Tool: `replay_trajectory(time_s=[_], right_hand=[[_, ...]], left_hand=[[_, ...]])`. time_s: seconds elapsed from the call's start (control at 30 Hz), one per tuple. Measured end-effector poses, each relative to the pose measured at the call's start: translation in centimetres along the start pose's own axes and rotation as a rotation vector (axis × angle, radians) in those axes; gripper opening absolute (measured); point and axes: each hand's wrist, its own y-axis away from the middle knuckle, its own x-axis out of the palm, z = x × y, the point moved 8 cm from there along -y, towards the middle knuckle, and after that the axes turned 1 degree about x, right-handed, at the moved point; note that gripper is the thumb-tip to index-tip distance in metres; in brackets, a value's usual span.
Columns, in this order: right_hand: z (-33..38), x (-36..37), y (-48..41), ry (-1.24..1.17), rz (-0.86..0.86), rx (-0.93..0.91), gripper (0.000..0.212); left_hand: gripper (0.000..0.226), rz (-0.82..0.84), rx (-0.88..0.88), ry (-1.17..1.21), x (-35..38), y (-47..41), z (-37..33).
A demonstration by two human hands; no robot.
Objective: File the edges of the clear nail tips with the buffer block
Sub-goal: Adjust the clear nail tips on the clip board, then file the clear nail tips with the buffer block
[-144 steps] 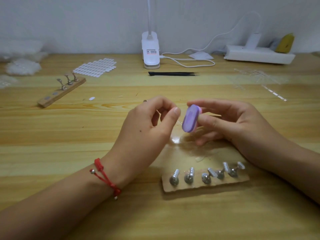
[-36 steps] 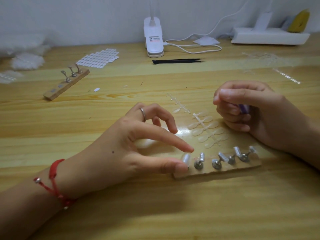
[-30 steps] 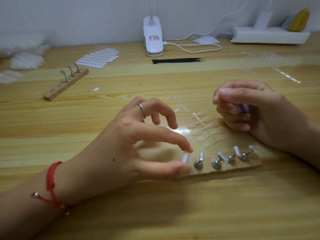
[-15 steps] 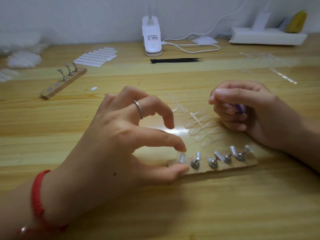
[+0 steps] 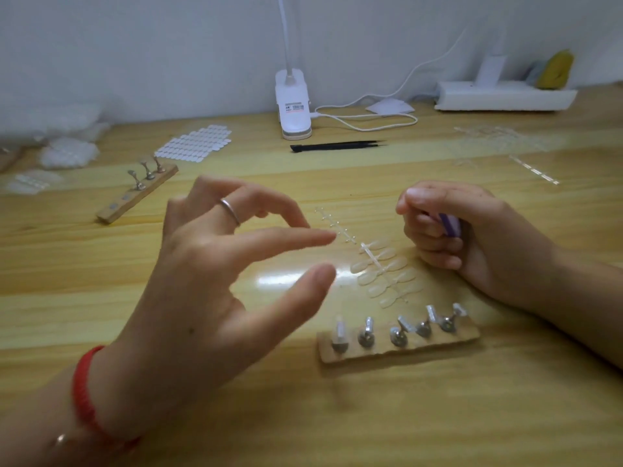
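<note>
My right hand [image 5: 472, 237] is curled round the purple buffer block [image 5: 450, 224], of which only a corner shows between the fingers. A strip of clear nail tips [image 5: 384, 271] lies flat on the table between my hands. In front of it a wooden holder board [image 5: 397, 350] carries several metal stands; the leftmost stand bears a clear nail tip [image 5: 339, 330]. My left hand [image 5: 215, 284] hovers above the table left of the strip, thumb and forefinger apart with nothing between them.
A second wooden stand board [image 5: 135, 197] lies at the left, with a sheet of white nail stickers [image 5: 195, 144] behind it. Black tweezers [image 5: 337, 146], a white lamp base [image 5: 293, 109] with its cable and a white power strip [image 5: 502, 96] sit at the back. More clear tip strips [image 5: 499, 143] lie far right.
My left hand let go of the tip on the leftmost stand and lifted up and back toward the left. My right hand has stayed put with the buffer block.
</note>
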Motion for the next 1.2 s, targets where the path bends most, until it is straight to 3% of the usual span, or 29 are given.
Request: replay_trajectory(time_s=[0.1,0.27,0.53,0.73,0.87,1.2], right_hand=[[-0.2,-0.1,-0.1,-0.032,-0.007,0.013,0.015],[-0.2,-0.1,-0.1,-0.051,-0.013,0.017,0.014],[-0.3,0.0,-0.2,-0.069,-0.008,0.014,0.011],[-0.3,-0.3,-0.3,-0.114,-0.026,0.013,0.011],[-0.3,-0.3,-0.3,-0.154,-0.024,0.024,0.013],[-0.3,-0.4,-0.5,-0.169,-0.011,0.026,0.014]], left_hand=[[0.035,0.115,-0.095,-0.141,1.9,-0.6,1.7],[0.038,0.245,-0.134,-0.169,5.0,-1.9,2.6],[0.018,0.234,-0.175,-0.118,5.7,-3.1,3.6],[0.026,0.158,-0.185,-0.065,5.8,-3.7,3.6],[0.042,0.265,-0.191,-0.221,6.8,-4.5,3.7],[0.011,0.246,-0.253,-0.087,8.0,-5.2,4.2]])
